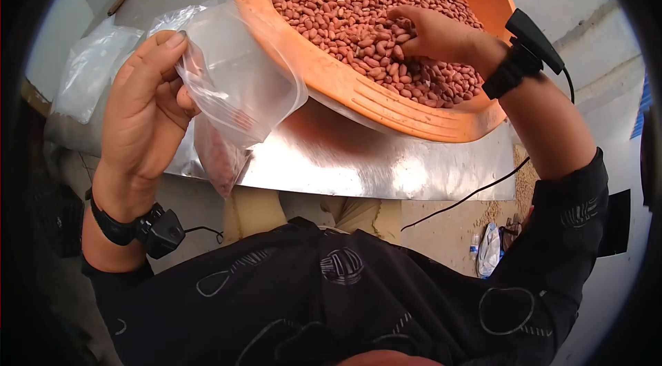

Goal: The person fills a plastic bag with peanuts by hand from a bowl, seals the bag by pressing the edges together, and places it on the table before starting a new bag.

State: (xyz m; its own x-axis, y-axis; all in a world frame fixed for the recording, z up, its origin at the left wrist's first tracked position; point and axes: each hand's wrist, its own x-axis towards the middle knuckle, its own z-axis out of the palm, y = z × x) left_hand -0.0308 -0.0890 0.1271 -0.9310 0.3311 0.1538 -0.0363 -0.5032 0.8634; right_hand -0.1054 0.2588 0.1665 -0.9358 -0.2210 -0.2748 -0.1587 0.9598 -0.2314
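The left hand (148, 93) is pinching the clear bag (241, 62), left of centre in the frame — probably light, floppy and slippery, so best held by the rim. The right hand (447, 38) dips into loose peanuts (331, 4) in the orange tub (414, 120), upper middle — can't tell if it's gripping any.

- And here, an orange plastic basin (414, 117) is seen wide-mouthed, its grooved near rim marked with dark smudges.
- Inside it, shelled peanuts (345, 0) with reddish-brown skins are spread in a deep, loose mass.
- Just by the basin's left rim, a clear zip-lock bag (241, 69) is held up by its edge, mouth spread, reddish contents glimpsed through its hanging lower corner.
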